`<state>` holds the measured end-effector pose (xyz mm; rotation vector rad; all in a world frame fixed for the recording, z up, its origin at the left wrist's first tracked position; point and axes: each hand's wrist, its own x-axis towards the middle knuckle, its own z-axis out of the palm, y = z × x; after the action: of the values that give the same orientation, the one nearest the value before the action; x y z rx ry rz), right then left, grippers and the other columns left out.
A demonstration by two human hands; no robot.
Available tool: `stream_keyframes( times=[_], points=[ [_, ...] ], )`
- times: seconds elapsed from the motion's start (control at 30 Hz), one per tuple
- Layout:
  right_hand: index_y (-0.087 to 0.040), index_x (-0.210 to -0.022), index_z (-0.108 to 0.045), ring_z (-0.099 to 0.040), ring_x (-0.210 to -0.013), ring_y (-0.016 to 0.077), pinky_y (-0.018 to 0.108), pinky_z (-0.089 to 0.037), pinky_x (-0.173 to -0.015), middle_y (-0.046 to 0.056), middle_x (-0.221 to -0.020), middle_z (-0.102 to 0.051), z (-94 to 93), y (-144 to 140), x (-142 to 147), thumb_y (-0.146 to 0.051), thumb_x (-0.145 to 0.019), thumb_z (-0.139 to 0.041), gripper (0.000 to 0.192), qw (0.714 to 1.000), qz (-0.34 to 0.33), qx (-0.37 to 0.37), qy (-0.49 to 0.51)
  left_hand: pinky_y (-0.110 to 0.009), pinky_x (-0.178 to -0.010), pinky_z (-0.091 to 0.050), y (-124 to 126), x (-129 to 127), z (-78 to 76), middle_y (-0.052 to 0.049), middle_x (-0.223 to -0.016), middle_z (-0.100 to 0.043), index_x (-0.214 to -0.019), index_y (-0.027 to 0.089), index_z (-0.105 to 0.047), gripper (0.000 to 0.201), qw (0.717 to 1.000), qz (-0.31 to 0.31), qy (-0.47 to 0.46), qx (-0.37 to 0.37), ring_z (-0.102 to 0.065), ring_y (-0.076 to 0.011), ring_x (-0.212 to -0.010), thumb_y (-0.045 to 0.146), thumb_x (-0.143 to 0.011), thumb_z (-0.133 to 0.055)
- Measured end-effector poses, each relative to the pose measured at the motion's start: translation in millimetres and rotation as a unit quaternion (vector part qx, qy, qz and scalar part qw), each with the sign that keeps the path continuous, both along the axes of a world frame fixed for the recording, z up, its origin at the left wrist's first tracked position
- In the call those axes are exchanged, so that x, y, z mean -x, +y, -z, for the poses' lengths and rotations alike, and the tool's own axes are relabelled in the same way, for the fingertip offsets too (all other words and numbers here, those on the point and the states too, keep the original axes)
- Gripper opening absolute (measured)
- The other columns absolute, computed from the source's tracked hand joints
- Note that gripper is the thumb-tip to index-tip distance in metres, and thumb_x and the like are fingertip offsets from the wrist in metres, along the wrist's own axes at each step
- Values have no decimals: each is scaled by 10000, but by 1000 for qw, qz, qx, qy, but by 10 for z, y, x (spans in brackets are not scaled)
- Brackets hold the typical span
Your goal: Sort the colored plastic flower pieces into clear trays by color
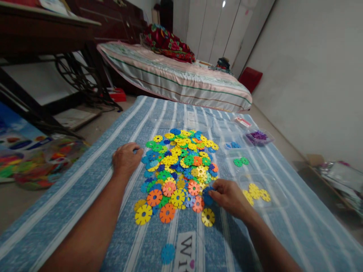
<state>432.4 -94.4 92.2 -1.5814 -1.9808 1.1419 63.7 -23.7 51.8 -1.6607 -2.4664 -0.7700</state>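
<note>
Blue disc point(208, 197) is being pinched in my right hand point(230, 196) fingers; my left hand point(125, 158) is curling loosely, touching the pile of plastic discs point(178, 170) on the striped cloth point(255, 234).

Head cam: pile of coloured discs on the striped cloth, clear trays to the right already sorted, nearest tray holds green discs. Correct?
Not quite. In the head view the nearest clear tray holds yellow discs; the green discs lie in the tray behind it. The rest stands: the pile of coloured discs lies on the striped cloth, with sorted trays to its right.
</note>
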Motion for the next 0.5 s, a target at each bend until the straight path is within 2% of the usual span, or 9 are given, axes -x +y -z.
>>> stream_keyframes(
  times=[0.1,0.2,0.3,0.4,0.47,0.5],
  points=[
    [-191,-646,-524,-438,-495,87,202,-264,-472,-54,-528,-475,-105,98,-10,-322,-789,-531,194,999,-20,-30,-25,-382,-1016,-448,-3,1,-10,-97,-1224,-686,-913,184,-697,259,1000,-3,4,1,-609,-266,-1145,333,-822,-504],
    [-189,-658,-561,-440,-481,96,214,-279,-480,-47,-512,-483,-297,359,-89,-365,-793,-526,224,996,-14,-76,-42,-393,-1025,-440,-11,-4,-27,-113,-1229,-682,-920,174,-698,268,1000,1,5,2,-611,-272,-1140,326,-826,-498],
    [-177,-721,-623,-512,-517,134,243,-345,-529,-5,-548,-560,-542,718,-258,-445,-792,-524,294,975,89,-186,-80,-386,-1027,-437,-14,0,-32,-111,-1218,-685,-912,177,-698,269,1000,3,2,2,-611,-269,-1141,332,-822,-497],
    [-156,-879,-686,-596,-637,195,283,-399,-619,60,-661,-653,-712,976,-428,-517,-781,-533,404,914,230,-304,-142,-383,-1022,-445,-10,15,-12,-96,-1207,-691,-901,189,-697,266,1000,2,0,-4,-609,-268,-1144,344,-816,-498],
    [-152,-905,-700,-618,-668,213,294,-408,-642,78,-693,-673,-723,1011,-478,-542,-785,-526,443,898,257,-318,-159,-392,-1010,-454,-5,27,12,-83,-1195,-697,-899,203,-698,267,1000,4,-2,-11,-616,-271,-1129,348,-815,-490],
    [-156,-895,-703,-620,-659,212,292,-408,-638,76,-691,-674,-694,985,-475,-546,-792,-518,444,903,250,-310,-161,-397,-1004,-459,-2,32,24,-78,-1190,-699,-901,210,-699,269,1000,3,-3,-15,-620,-274,-1119,350,-813,-487]
  ],
)
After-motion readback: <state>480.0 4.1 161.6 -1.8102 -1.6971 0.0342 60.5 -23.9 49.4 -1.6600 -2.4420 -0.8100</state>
